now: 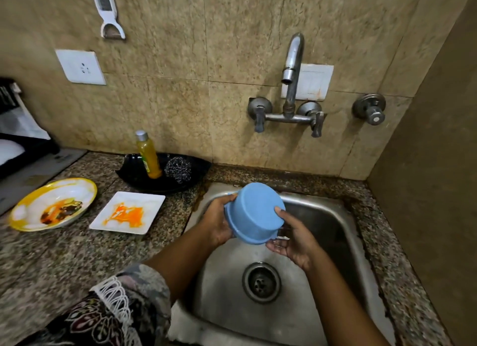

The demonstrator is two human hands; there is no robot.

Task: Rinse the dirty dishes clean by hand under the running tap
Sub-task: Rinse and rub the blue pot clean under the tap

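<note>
hands [258, 229] around blue bowl [254, 211]

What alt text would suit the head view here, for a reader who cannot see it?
Both hands, left hand and right hand, hold a blue bowl tilted over a steel sink; no water shows at the tap. On the counter to the left lie a stained square plate and a stained yellow-rimmed plate.

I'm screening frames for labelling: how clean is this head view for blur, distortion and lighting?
Head view: wide-angle bending at the edges; the sleeve and left counter are smeared; the blue bowl, both hands and the tap are fairly sharp; the light is dim and warm, with soft glare on the sink.
</note>
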